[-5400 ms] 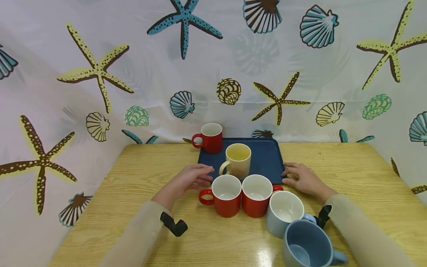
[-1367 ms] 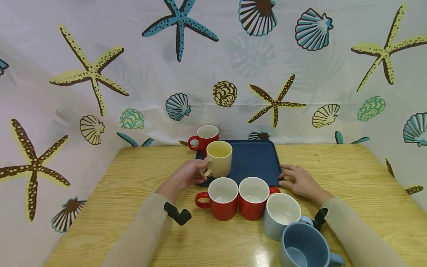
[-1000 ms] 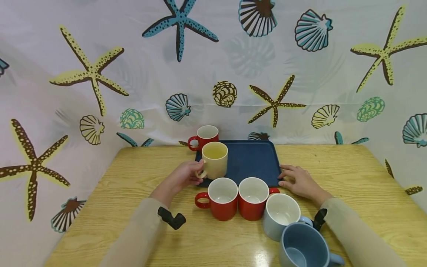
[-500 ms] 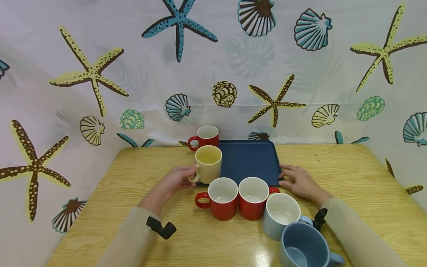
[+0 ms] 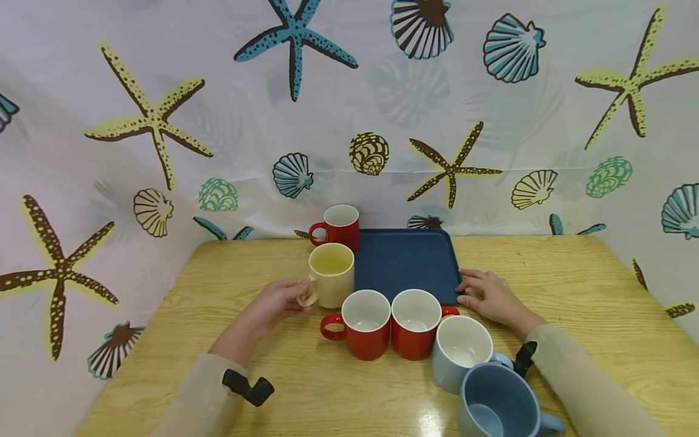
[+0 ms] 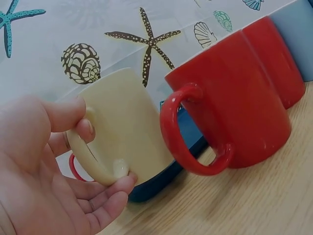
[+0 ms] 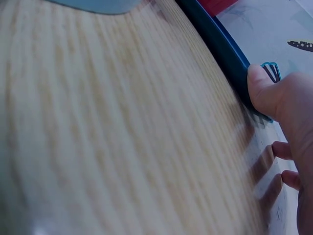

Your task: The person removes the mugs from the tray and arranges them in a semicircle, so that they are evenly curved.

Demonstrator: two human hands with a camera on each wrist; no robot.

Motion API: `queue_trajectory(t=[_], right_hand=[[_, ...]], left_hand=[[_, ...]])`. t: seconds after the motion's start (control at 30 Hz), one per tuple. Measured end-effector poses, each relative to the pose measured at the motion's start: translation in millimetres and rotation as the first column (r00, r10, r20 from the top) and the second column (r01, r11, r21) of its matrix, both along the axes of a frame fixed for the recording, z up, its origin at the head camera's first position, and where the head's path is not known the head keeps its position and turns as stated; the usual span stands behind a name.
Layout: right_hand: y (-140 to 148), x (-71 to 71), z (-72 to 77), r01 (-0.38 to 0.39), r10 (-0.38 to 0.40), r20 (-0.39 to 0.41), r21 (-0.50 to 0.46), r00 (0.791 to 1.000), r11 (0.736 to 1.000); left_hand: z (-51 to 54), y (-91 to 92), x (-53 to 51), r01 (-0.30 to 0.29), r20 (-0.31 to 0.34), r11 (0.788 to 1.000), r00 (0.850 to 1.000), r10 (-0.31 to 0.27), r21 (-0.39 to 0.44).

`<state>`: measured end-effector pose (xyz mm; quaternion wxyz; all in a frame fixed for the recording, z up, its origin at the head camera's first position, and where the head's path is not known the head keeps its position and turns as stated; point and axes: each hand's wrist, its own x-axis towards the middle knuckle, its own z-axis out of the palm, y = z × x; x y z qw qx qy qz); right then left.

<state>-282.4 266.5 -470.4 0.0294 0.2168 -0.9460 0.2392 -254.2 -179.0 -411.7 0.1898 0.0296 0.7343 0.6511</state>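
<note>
My left hand (image 5: 271,308) grips the cream mug (image 5: 334,282) by its handle at the front left corner of the blue tray (image 5: 406,261). In the left wrist view, the thumb presses the top of the cream handle (image 6: 88,156) while fingers curl through and under it. The mug is upright, just behind a red mug (image 5: 367,334). Whether its base clears the tray cannot be made out. At the tray's right edge rests my right hand (image 5: 491,298), fingers relaxed. Its thumb (image 7: 261,90) touches the tray rim in the right wrist view.
Another red mug (image 5: 344,233) stands at the tray's back left corner. In front of the tray, a second red mug (image 5: 413,332), a pale blue mug (image 5: 450,367) and a darker blue mug (image 5: 499,400) run toward the near right. A patterned cloth (image 5: 338,109) hangs behind.
My left hand reached the cream mug, took its handle and carried it left and toward me, from mid-tray to the front left corner. The right hand has stayed at the tray edge.
</note>
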Motion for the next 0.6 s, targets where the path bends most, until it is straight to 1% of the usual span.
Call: queue_trajectory(t=[0.13, 0.23, 0.37, 0.6], right_hand=[[0.7, -0.1, 0.0, -0.005, 0.005, -0.005, -0.008, 1.0, 1.0], [1.3, 0.0, -0.3, -0.007, 0.007, -0.008, -0.008, 1.0, 1.0], [1.5, 0.6, -0.9, -0.005, 0.004, -0.011, -0.013, 1.0, 1.0], [0.4, 0.8, -0.3, -0.001, 0.0, -0.008, -0.015, 1.0, 1.0]], left_hand=[[-1.3, -6.3, 4.0, 0.0, -0.014, 1.0, 1.0, 0.0, 0.009], [-2.7, -11.3, 6.5, 0.01, -0.037, 1.0, 0.999, -0.009, 0.018], [-2.0, -18.2, 12.2, 0.023, -0.069, 1.0, 0.997, -0.022, 0.012], [-1.1, -30.5, 27.1, -0.004, -0.096, 1.0, 0.995, 0.004, -0.007]])
